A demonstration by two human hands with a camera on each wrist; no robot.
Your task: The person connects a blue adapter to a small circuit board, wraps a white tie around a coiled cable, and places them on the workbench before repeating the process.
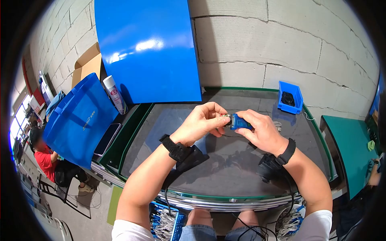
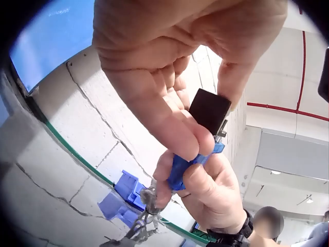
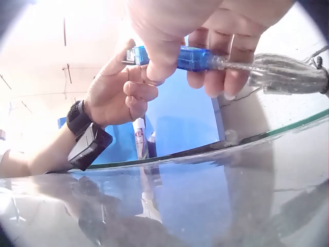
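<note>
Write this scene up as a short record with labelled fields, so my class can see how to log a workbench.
left hand: pinches a small black part
right hand: grips a blue plug
black part and plug: close together; full join unclear
cable: greyish, bundled, leading from the plug
blue bin: far right corner of the table, black item inside
left side: blue bag, spray can, phone-like device

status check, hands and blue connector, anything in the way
Right hand gripping blue connector. Left hand pinching black piece at its end. Blue bin off to the side, not in the way.
</note>
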